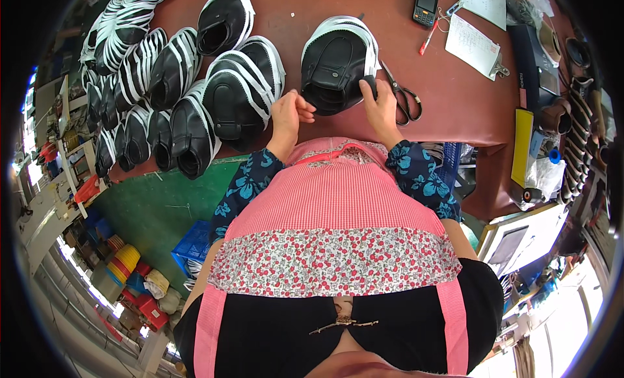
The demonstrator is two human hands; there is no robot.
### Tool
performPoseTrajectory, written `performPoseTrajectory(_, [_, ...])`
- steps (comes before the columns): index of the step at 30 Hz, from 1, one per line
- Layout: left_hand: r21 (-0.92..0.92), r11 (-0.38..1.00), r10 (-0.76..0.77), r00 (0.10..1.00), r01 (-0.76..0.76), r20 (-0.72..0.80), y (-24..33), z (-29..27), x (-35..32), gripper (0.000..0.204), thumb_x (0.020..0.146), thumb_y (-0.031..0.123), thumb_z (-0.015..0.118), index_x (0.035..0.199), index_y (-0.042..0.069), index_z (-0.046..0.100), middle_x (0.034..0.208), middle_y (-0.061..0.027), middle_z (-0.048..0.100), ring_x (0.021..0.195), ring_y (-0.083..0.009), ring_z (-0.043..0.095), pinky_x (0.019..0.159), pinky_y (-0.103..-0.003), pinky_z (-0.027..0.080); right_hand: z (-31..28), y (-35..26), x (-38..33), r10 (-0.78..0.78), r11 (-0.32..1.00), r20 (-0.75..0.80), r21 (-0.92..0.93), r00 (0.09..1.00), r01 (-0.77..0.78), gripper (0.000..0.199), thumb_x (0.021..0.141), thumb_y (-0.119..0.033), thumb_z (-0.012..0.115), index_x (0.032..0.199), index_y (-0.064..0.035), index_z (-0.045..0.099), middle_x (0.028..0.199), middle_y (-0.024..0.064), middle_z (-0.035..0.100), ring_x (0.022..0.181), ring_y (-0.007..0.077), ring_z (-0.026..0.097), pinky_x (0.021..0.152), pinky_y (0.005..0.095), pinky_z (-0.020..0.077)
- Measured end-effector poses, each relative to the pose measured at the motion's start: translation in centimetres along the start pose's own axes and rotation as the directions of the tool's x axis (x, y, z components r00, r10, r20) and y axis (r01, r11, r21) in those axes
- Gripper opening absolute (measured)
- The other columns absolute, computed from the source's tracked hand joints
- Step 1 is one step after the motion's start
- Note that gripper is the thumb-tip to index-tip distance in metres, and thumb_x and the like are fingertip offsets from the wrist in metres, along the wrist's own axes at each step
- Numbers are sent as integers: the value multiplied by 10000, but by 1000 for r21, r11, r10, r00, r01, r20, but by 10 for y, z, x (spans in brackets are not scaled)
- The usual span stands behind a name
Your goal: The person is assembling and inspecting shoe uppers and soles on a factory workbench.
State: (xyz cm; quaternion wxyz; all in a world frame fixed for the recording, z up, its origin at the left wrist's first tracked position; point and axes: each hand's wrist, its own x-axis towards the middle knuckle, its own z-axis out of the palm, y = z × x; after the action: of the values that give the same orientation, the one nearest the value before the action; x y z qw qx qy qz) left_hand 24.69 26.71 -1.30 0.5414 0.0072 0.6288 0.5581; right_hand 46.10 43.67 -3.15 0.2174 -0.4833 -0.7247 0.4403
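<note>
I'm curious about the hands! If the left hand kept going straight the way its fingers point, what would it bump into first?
Probably the black shoe upper with white edging that the right hand grips. The left hand has its fingers right beside its lower rim, though depth is unclear.

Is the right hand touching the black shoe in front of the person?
Touching. The head view shows the right hand with its fingers on the black shoe's right edge.

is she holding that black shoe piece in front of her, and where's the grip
Yes: the right hand grips the black shoe upper at its near right edge. The left hand is at its near left edge; contact unclear.
</note>
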Motion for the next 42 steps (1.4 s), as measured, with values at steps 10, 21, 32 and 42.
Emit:
performPoseTrajectory(10, [663, 580, 418, 871, -474, 257, -9, 42, -12, 257, 1065, 209, 768, 1170, -23, 806, 1156, -75, 764, 1055, -183, 728, 923, -302, 548, -6, -14, -7, 162, 935, 61, 310, 985, -173, 381, 1090, -348, 726, 1070, 31, 751, 815, 125, 713, 741, 170, 642, 739, 358, 536])
performPoseTrajectory(21, [-436, 898, 3, 991, 57, 136, -5, -19, -26, 428, 1043, 135, 777, 1447, 33, 684, 1380, -75, 746, 1299, -235, 692, 1179, -442, 514, -21, 26, 23, 376, 744, 92, 563, 922, -360, 323, 1137, -317, 648, 1167, -9, 739, 1013, 29, 781, 877, 119, 725, 781, 284, 570])
performPoseTrajectory(32, [-429, 892, -55, 978, 139, 203, 2, -10, -41, 531, 981, 56, 816, 1486, 27, 655, 1398, -55, 725, 1330, -197, 651, 1202, -399, 460, -7, 32, 22, 381, 762, 99, 529, 919, -372, 319, 1148, -326, 644, 1256, -38, 729, 1074, 13, 752, 958, 87, 698, 781, 256, 548])
performPoseTrajectory(42, [-356, 934, 43, 999, -37, 9, 11, 4, -44, 414, 1041, 177, 758, 1404, -15, 705, 1300, -90, 770, 1175, -219, 747, 1091, -390, 568, 1, -46, -7, 146, 887, 146, 419, 978, -195, 253, 1114, -200, 672, 1170, 29, 762, 1008, 27, 755, 918, 94, 631, 858, 276, 512])
